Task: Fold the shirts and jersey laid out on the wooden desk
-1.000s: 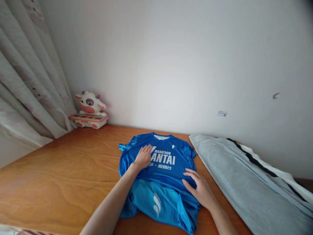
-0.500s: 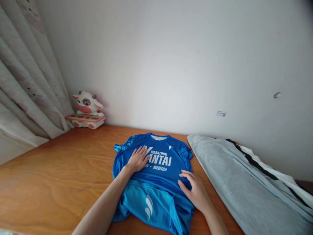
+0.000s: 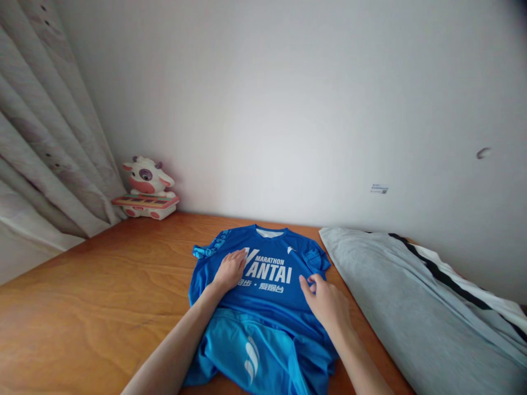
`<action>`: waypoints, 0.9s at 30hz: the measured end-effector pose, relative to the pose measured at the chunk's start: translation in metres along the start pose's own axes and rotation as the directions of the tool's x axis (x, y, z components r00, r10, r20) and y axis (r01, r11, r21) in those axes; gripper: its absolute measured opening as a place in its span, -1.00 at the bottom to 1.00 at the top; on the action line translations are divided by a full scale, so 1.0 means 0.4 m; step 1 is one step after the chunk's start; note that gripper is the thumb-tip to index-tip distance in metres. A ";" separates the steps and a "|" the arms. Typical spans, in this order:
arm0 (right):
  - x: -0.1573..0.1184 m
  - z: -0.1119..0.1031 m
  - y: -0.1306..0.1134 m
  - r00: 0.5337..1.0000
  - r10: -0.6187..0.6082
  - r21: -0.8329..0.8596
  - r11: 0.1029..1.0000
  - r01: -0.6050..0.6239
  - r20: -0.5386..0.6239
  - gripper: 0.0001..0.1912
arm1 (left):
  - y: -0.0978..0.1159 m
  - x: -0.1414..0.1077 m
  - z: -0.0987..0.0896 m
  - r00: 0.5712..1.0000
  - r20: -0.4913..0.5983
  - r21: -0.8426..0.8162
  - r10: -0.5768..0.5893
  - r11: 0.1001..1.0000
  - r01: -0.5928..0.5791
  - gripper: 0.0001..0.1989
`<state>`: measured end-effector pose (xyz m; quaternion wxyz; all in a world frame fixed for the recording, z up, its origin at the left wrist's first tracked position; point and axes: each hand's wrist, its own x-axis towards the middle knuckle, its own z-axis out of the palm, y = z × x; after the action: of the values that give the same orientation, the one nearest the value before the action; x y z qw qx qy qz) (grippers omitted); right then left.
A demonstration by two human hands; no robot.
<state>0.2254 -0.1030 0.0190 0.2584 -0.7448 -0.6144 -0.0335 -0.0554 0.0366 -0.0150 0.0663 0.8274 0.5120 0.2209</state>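
A blue short-sleeved shirt [image 3: 269, 299] lies front up, its collar toward the wall and its lighter blue lower part bunched in folds nearest me. White lettering crosses its chest. On the left side of the chest my left hand [image 3: 231, 270] rests flat, fingers extended and close together. My right hand [image 3: 327, 302] is over the right side of the shirt, its fingers loosely curled and the thumb a little apart from them. Nothing shows between those fingers. Whether the right hand touches the cloth is unclear.
The shirt lies on a brown wooden surface [image 3: 123, 285]. Grey cloth with black and white stripes [image 3: 395, 296] spreads along the right. A toy cow with a keyboard [image 3: 147, 189] sits at the back left, beside a pale curtain [image 3: 53, 120]. A wall stands behind.
My right hand has moved slightly up the shirt, and its fingers have curled in. The fingers of my left hand have drawn closer together. The view has shifted slightly.
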 end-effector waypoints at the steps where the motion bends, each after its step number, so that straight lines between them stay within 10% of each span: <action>1: 0.025 0.005 -0.024 0.999 -0.031 -0.032 0.999 0.031 -0.012 -0.63 | 0.001 -0.002 0.001 1.000 0.010 0.004 -0.003 1.000 0.003 -0.54; 11: 0.030 0.164 -0.096 0.966 -0.260 0.054 0.964 0.260 -0.013 -0.55 | 0.011 -0.012 -0.009 0.996 0.090 0.073 -0.024 0.997 0.018 -0.51; 27: 0.021 0.125 -0.059 0.987 -0.129 -0.086 0.987 0.137 0.096 -0.46 | 0.024 -0.031 -0.022 0.995 0.095 0.120 0.034 0.992 -0.046 -0.51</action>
<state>0.1922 -0.0715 -0.0129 0.1928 -0.7140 -0.6715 -0.0454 -0.0559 0.0202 -0.0076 0.0349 0.8494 0.5042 0.1520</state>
